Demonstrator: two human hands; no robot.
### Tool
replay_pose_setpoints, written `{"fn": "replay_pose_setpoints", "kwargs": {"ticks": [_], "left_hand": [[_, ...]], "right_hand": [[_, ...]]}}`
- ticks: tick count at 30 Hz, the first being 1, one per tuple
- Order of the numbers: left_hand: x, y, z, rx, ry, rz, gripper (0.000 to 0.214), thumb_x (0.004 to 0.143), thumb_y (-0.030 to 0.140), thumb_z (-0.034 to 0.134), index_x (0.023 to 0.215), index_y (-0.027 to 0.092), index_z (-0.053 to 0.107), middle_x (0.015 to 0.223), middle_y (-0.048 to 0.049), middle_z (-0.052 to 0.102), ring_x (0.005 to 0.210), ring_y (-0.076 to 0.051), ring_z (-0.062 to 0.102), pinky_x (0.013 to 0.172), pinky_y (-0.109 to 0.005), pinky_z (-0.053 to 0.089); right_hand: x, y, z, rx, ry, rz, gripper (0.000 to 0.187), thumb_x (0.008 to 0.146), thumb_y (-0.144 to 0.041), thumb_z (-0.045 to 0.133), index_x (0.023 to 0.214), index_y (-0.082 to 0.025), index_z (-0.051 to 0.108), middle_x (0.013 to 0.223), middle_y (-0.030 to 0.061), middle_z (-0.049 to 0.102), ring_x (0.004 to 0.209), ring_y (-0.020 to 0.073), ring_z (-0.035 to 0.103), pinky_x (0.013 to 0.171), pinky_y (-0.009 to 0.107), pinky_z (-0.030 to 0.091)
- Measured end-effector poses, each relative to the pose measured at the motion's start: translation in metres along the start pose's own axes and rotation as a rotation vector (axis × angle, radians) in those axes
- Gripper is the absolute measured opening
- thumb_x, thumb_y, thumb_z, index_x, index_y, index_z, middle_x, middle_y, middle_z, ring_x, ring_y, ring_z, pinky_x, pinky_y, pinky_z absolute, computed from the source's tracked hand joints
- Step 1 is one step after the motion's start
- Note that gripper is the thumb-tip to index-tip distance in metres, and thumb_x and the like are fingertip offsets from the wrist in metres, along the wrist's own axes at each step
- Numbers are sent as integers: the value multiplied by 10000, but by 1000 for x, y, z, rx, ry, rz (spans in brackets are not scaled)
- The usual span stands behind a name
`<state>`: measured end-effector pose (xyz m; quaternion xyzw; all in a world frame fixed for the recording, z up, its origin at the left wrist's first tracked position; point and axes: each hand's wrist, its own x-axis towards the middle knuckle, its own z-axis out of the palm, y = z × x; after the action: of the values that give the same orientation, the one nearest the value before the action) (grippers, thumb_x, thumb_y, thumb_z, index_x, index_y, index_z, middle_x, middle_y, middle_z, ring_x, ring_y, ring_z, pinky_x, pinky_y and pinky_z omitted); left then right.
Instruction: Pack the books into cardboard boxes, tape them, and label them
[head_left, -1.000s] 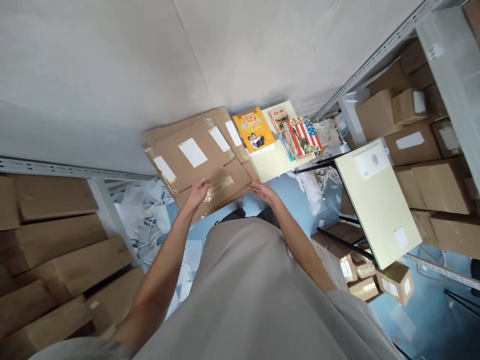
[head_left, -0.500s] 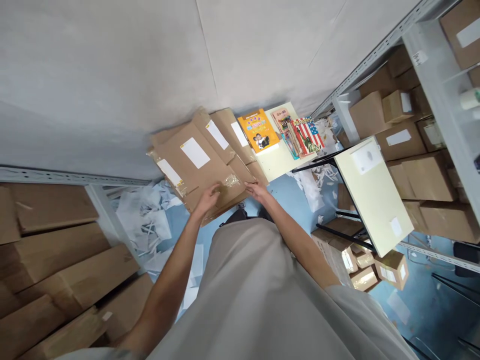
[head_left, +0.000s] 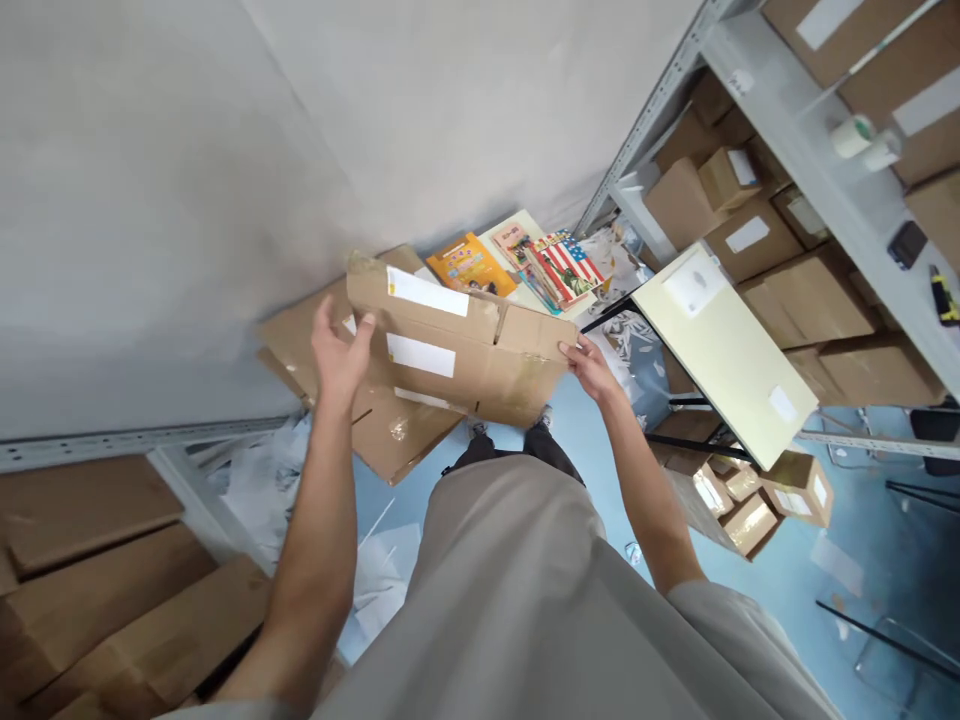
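Note:
A flattened cardboard box (head_left: 480, 350) with white labels is lifted and tilted in front of me. My right hand (head_left: 589, 366) pinches its right corner between thumb and fingers. At the left end, my left hand (head_left: 341, 350) is raised with thumb and fingers apart, close to the cardboard's edge; whether it touches is hard to tell. Beneath lies another flattened cardboard sheet (head_left: 405, 440), partly hidden by the lifted one. Behind the raised cardboard an orange book (head_left: 469, 265) is partly covered.
Several books, one with a flag cover (head_left: 566, 268), lie on a pale tabletop (head_left: 525, 222) by the wall. A second pale table (head_left: 727, 350) stands right. Shelves with cardboard boxes (head_left: 847, 350) flank both sides. Paper scraps (head_left: 259, 480) litter the blue floor.
The labelled cardboard has come up off the stack, held at its right corner by my right hand. My left hand has moved up and left. The view has shifted to the right.

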<state>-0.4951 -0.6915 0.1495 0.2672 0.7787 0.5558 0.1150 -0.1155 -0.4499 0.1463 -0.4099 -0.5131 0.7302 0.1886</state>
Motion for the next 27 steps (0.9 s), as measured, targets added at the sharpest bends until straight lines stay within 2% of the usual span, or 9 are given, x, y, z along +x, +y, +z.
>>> {"fn": "replay_pose_setpoints", "kwargs": {"ticks": [5,10,14,20,23,27], "left_hand": [[-3,20,90,-154,-158,-18,656,900,658,875,1340,200,709,1313,-153,807,1299,-311,768,1246,-523,590],[-26,53,191,-189,-216,-54,603,860,641,906,1234,201,732,1069,-79,800,1079,-265,792,1135,-482,649],[-55,97,279,-233,-362,4,577,828,645,915,1162,214,726,1093,-95,790,1093,-271,791,1076,-447,666],[-113,157,407,-269,-503,0,657,763,666,951,1173,212,711,1063,-93,804,1109,-285,803,1061,-431,666],[-139,181,455,-283,-581,34,681,771,706,936,1179,213,704,1118,-110,820,1141,-294,805,1082,-435,659],[-159,206,501,-254,-662,67,676,824,741,873,1200,208,695,1165,-134,826,1185,-304,805,1114,-443,651]], "right_hand": [[-57,-16,-85,1,144,-93,679,752,-683,1015,1278,-320,784,1167,31,899,1015,266,842,803,347,658],[-115,-7,-176,92,353,-155,670,727,-704,1030,1202,-306,778,1070,30,901,909,253,828,772,350,662],[-158,9,-253,177,531,-181,706,675,-708,1051,1163,-316,724,1078,19,897,923,250,832,773,343,672],[-218,29,-355,227,710,-227,655,717,-709,1021,1142,-326,699,1136,27,893,1050,267,834,860,365,681],[-241,35,-392,229,781,-247,636,759,-707,985,1187,-328,706,1199,42,888,1154,287,822,957,404,674],[-258,34,-429,201,837,-239,565,810,-698,935,1178,-335,709,1217,56,876,1237,306,795,1071,457,647]]}}
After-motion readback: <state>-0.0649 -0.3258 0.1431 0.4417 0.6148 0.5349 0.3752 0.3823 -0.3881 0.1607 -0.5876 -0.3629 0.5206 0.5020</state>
